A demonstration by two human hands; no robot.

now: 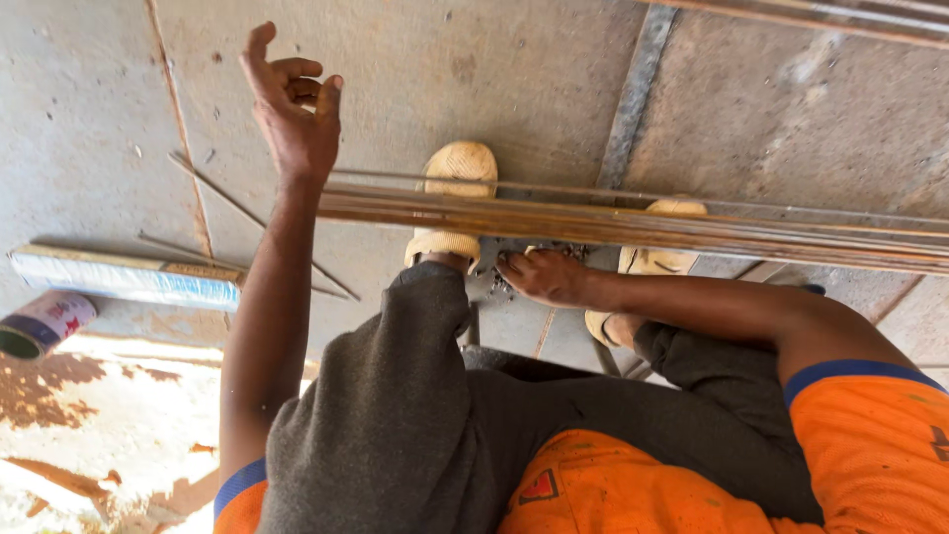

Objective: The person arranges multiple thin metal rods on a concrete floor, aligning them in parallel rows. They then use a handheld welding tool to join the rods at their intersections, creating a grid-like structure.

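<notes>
1. Concrete floor point(514, 69), grey and rough, split into slabs by straight seams; at lower left it gives way to a pale, sunlit patch with rust-coloured stains.
2. Clothing fills the lower part of the view: dark grey coarse trousers point(395, 415) over bent knees, and an orange shirt point(870, 435) with blue-banded sleeves.
3. Bundle of long metal rods point(633, 225), thin, brownish and rusty, lies level across the view from the middle to the right edge, above the feet and in front of the knees. More rods point(840, 15) cross the top right corner.
4. Cream-coloured sandals point(457, 198), rounded and scuffed, stand on the floor; the bundle crosses over both and hides part of them.
5. Long narrow box point(129, 277), white and pale blue with a brown-edged end, lies on the floor at left, well apart from the bundle.
6. Left hand point(295, 109) is raised above the floor, holding nothing, fingers loosely curled and forefinger lifted, close to the left end of the bundle.
7. Right hand point(544, 275) reaches down just beneath the bundle, fingers pressed together on a small dark metal piece point(504, 282); what that piece is I cannot tell.
8. Small cylindrical tin point(44, 324), pink-and-white label, lies on its side beside the box.
9. Loose thin rods point(237, 213) lie crossed on the floor beside the left forearm.
</notes>
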